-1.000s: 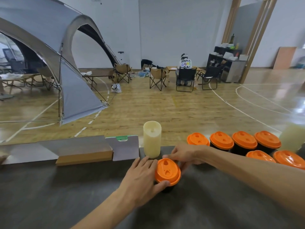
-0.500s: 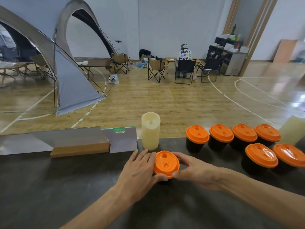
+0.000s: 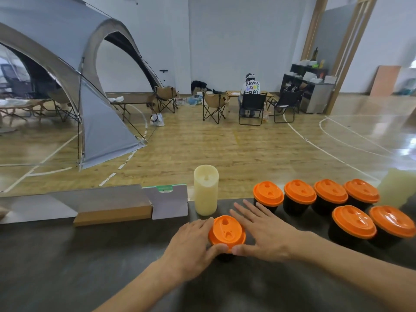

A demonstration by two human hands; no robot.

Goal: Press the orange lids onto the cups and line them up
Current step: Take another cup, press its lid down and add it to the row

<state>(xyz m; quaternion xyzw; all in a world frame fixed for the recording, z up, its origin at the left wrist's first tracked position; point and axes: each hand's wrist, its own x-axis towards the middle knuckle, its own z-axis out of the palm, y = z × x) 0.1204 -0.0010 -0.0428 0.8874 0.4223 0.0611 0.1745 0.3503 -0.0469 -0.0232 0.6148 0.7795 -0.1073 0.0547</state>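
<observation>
A black cup with an orange lid point(image 3: 227, 233) stands on the dark counter point(image 3: 67, 266) in front of me. My left hand point(image 3: 193, 244) cups its left side, thumb against the lid's near rim. My right hand point(image 3: 263, 230) lies flat against its right side, fingers spread, thumb at the near rim. Several more black cups with orange lids stand to the right: a back row starting at one lidded cup point(image 3: 267, 195) and two nearer lidded cups point(image 3: 353, 224) point(image 3: 392, 224).
A tall cream pillar candle point(image 3: 206, 190) stands just behind the cup I hold. A flat brown box point(image 3: 112, 212) and a grey card point(image 3: 170, 202) lie at the counter's far edge on the left. A pale yellow object point(image 3: 396, 188) sits at the far right.
My right hand opened from a curled hold on the lid to flat, spread fingers beside it. The left hand stays on the cup. The camera view shifted slightly.
</observation>
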